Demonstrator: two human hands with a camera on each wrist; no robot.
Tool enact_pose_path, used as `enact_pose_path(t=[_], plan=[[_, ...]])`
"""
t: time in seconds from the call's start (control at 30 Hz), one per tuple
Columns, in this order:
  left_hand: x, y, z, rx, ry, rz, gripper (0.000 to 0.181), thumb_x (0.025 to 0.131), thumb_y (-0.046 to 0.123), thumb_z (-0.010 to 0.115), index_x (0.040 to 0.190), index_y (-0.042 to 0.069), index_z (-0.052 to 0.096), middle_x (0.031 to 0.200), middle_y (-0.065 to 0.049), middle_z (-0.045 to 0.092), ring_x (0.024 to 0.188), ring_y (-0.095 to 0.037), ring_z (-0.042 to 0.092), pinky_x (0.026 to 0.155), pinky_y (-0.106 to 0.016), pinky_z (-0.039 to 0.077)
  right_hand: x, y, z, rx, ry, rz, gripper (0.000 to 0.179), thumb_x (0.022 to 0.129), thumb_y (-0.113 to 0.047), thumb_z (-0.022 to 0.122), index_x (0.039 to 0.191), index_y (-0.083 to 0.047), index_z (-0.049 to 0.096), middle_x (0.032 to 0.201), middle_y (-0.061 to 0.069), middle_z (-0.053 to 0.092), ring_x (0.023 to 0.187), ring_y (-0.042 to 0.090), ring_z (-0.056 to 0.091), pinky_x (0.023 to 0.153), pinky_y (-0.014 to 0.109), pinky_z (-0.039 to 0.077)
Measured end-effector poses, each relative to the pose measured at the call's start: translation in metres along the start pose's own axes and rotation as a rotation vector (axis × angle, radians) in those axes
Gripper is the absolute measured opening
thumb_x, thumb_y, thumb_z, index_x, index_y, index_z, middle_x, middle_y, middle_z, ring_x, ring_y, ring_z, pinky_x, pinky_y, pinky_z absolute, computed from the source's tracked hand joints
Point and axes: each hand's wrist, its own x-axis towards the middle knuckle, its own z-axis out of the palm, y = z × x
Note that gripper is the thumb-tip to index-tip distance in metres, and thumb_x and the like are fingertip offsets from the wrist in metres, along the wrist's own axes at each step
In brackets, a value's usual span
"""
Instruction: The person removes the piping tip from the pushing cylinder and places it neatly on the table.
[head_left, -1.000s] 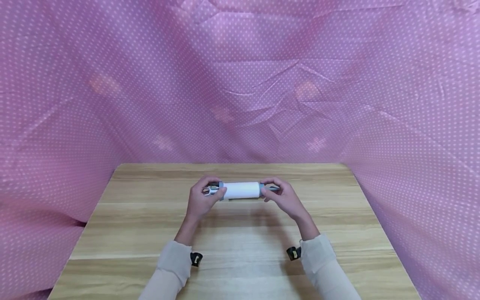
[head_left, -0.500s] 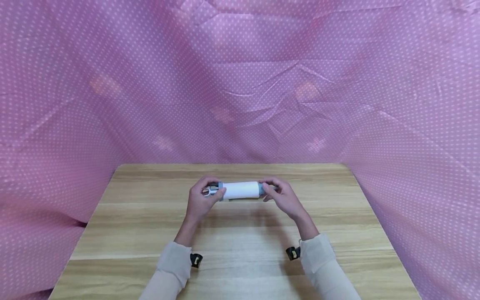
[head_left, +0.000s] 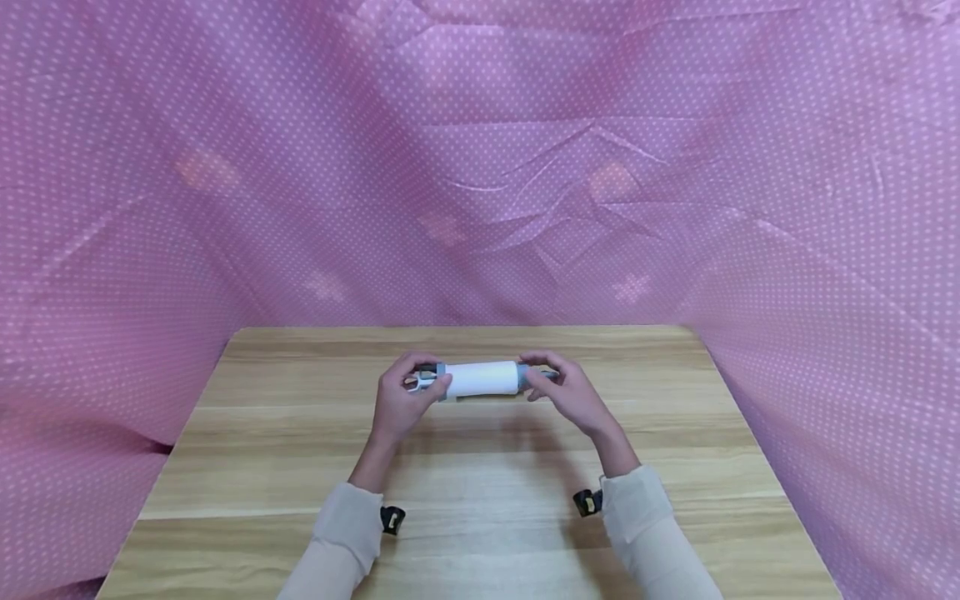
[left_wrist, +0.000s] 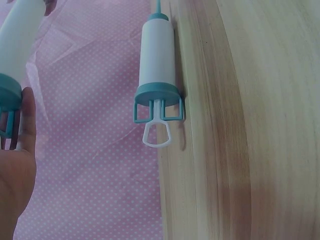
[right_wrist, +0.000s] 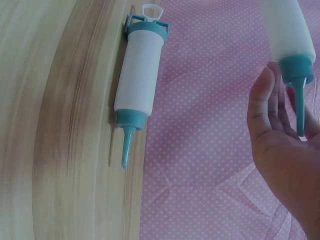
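A large white syringe (head_left: 483,379) with teal end fittings is held level above the table in the head view. My left hand (head_left: 401,407) grips its teal collar at the finger-loop and plunger end. At the other end, my right hand (head_left: 573,402) holds the teal nozzle cap (right_wrist: 296,69) between thumb and fingers. The thin nozzle (right_wrist: 300,107) points toward my right palm. A second, similar syringe (left_wrist: 157,55) lies on the table near its far edge in both wrist views. From the head, the held syringe largely hides it.
The wooden table (head_left: 480,517) has light striped grain. Pink dotted cloth (head_left: 480,167) hangs behind the table and at both sides. A small black device (head_left: 392,519) sits at my left cuff, and another black device (head_left: 587,502) at the right cuff.
My right thumb and fingers shift on the nozzle cap, with the thumb moving up and then slightly back. The left hand and the held syringe stay almost still.
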Motion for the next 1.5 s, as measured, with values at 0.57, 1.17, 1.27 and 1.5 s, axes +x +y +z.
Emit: enact_pose_path(t=[0.57,1.17,1.27,1.5], plan=[[0.0004,-0.0037,0.0034,-0.009,0.019,-0.015,0.026,0.085,0.003,0.078,0.107,-0.008,0.068,0.105,-0.019,0.066,0.094,-0.023,0.062,0.075,-0.025,0.057,-0.0004,-0.0026,-0.0034,-0.004,-0.002,-0.005,0.038,0.1,-0.013,0.065,0.134,0.003,0.058,0.132,0.023,0.057,0.102,0.052,0.062,0.08,0.039,0.06],[-0.0022,-0.0037,-0.0011,0.001,-0.025,-0.102,0.029,0.087,0.005,0.078,0.112,-0.006,0.067,0.109,-0.02,0.064,0.096,-0.028,0.062,0.075,-0.028,0.058,0.0013,-0.0016,0.0044,0.008,0.022,-0.008,0.031,0.1,-0.009,0.064,0.126,0.009,0.061,0.122,0.026,0.061,0.092,0.029,0.067,0.08,0.043,0.061],[-0.0007,-0.0047,-0.0021,-0.024,-0.054,-0.147,0.032,0.088,0.006,0.078,0.114,-0.007,0.065,0.11,-0.019,0.063,0.096,-0.027,0.061,0.073,-0.027,0.058,0.0006,-0.0037,0.0027,0.009,0.02,-0.016,0.031,0.1,-0.008,0.065,0.126,0.009,0.061,0.123,0.026,0.061,0.093,0.034,0.067,0.083,0.047,0.06],[-0.0007,-0.0071,-0.0038,-0.046,-0.066,-0.17,0.032,0.088,0.007,0.078,0.114,-0.006,0.065,0.112,-0.021,0.063,0.097,-0.027,0.061,0.075,-0.029,0.058,-0.0009,-0.0002,0.0019,0.029,0.007,-0.028,0.033,0.098,-0.004,0.065,0.128,0.01,0.06,0.127,0.027,0.06,0.099,0.043,0.066,0.081,0.038,0.06]])
